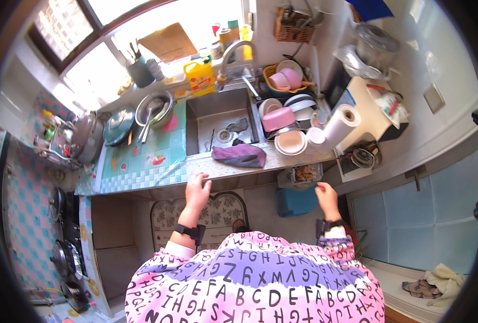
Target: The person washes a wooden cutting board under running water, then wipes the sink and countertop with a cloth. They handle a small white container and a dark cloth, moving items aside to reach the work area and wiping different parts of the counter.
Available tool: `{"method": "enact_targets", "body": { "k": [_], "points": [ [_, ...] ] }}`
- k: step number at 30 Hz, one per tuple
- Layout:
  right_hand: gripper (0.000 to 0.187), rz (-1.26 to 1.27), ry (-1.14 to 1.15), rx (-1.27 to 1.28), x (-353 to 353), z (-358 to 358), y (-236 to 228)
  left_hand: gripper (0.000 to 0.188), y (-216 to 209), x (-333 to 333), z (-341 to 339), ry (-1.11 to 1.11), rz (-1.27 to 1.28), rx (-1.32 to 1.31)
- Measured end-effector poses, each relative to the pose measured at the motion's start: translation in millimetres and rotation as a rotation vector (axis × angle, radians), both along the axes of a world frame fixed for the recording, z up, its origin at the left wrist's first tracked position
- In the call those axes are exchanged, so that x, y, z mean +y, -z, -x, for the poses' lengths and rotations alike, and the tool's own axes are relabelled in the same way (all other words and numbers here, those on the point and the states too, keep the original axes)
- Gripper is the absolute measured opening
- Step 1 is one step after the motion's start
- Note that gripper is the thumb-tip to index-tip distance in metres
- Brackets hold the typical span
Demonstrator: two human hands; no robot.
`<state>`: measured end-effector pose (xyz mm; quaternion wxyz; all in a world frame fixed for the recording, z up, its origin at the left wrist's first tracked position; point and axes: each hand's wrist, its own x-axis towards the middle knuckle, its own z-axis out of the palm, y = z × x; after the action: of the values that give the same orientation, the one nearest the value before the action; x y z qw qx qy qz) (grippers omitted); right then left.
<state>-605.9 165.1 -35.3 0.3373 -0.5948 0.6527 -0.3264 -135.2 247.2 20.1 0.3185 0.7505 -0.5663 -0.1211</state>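
Note:
My left hand (197,191) hovers just in front of the counter's front edge, fingers loosely spread, holding nothing. A purple-grey cloth (240,155) lies folded on the counter edge before the sink (217,110), to the right of that hand. Lower right, my right hand (326,197) is held in the air with its fingers curled in, and no object shows in it. Nearest to it is a blue bin (295,202) with a lined container of scraps (306,173) at its top. Dark scraps and a drain strainer (224,135) sit in the sink.
Stacked bowls, one of them a pink bowl (278,119), and a paper towel roll (341,125) stand right of the sink. On the left are a steel basin (154,107) and a lidded pot (119,126). A yellow jug (199,78) stands behind the sink, near the faucet (229,54).

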Motion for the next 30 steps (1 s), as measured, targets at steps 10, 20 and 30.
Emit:
{"method": "enact_targets", "body": {
  "k": [10, 20, 30],
  "points": [
    [0.044, 0.226, -0.749, 0.260, -73, -264, 8, 0.022, 26, 58, -127, -0.269, 0.019, 0.179],
    [0.053, -0.164, -0.629, 0.745, -124, -324, 64, 0.027, 52, 66, -160, -0.481, -0.194, 0.258],
    [0.034, -0.373, -0.775, 0.422, -205, -337, 63, 0.077, 114, -38, -181, -0.329, -0.656, -0.077]
  ]
}}
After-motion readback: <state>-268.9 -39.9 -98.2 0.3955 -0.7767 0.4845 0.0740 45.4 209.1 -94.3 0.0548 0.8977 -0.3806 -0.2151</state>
